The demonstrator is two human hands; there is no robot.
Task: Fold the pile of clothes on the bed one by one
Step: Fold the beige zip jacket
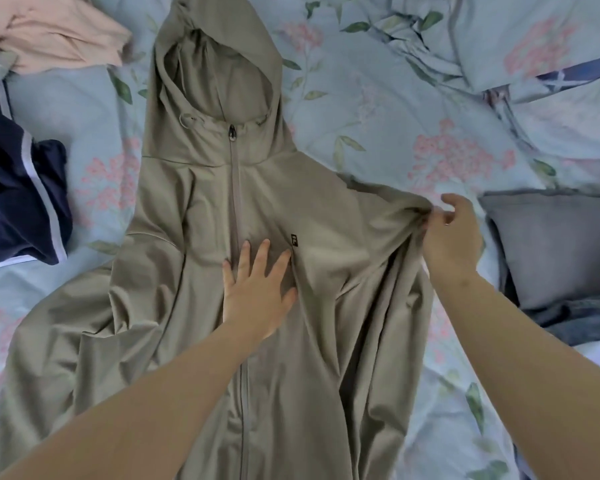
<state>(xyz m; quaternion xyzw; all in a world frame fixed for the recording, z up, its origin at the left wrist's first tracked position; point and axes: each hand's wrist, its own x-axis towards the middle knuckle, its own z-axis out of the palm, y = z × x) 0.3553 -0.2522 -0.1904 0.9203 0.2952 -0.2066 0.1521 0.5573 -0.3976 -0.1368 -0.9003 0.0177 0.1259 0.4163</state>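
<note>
- Surface: bed w/ pale-blue floral duvet cover (pixel 378 109), creased; all clothes lie on it.
- R hand (pixel 454 237): thumb + fingertips pinch a bunch of fabric at the right sleeve (pixel 395 220), near the shoulder. Fabric is raised off the bed there, w/ tension folds running down from the pinch.
- L hand (pixel 257 292): fingers straight and spread, palm pressed flat on the chest, touching the zip (pixel 235 188), just beside the small logo (pixel 294 240).
- Task item: khaki hooded zip jacket (pixel 187 237), front up, zipped, mid-bed. Long axis runs away from the person: hood (pixel 219 64) far, hem near (out of frame).
- Key relation: the pinched sleeve lies right of the zip line and the L hand anchors that line. Est. next move: fold the sleeve leftward over the chest. R hand is nearer.
- Left sleeve (pixel 66 323): spread flat, no hand on it.
- Count: jackets 1; hands 2; unfolded items at far left 2 (peach garment (pixel 49 32), navy garment (pixel 18 202) w/ white stripes); grey pillow (pixel 558 244) 1.
</note>
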